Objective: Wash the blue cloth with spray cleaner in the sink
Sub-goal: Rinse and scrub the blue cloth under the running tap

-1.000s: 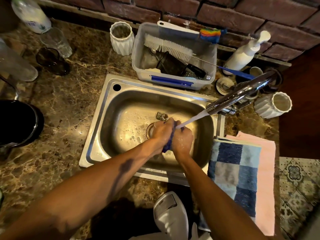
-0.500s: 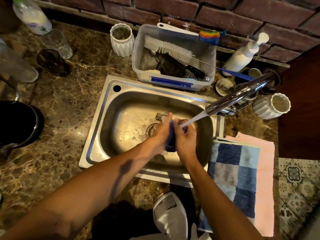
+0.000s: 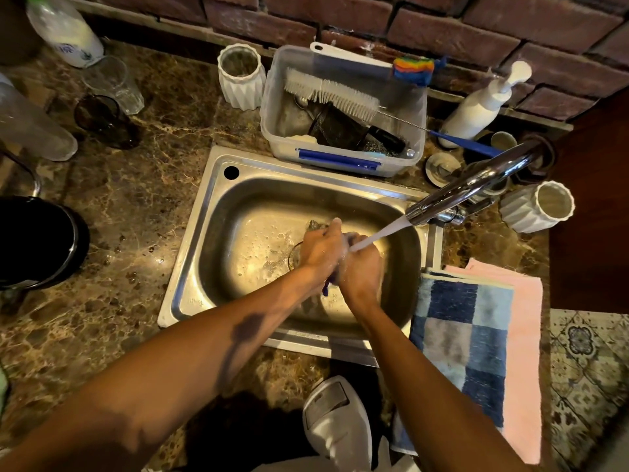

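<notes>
Over the steel sink, my left hand and my right hand are pressed together around the blue cloth. Only a small dark-blue corner of it shows below the two hands; the rest is hidden between the palms. Water runs from the chrome faucet in a stream that lands on my right hand's knuckles. The white spray cleaner head stands at the near counter edge, in front of the sink.
A clear tub with a bottle brush sits behind the sink. White ribbed cups, a pump bottle, glasses and a black pot stand around. Checked blue and pink towels lie right of the sink.
My hands have rubbed the cloth between them under the stream; they have closed tighter, so less blue shows now than half a second ago.
</notes>
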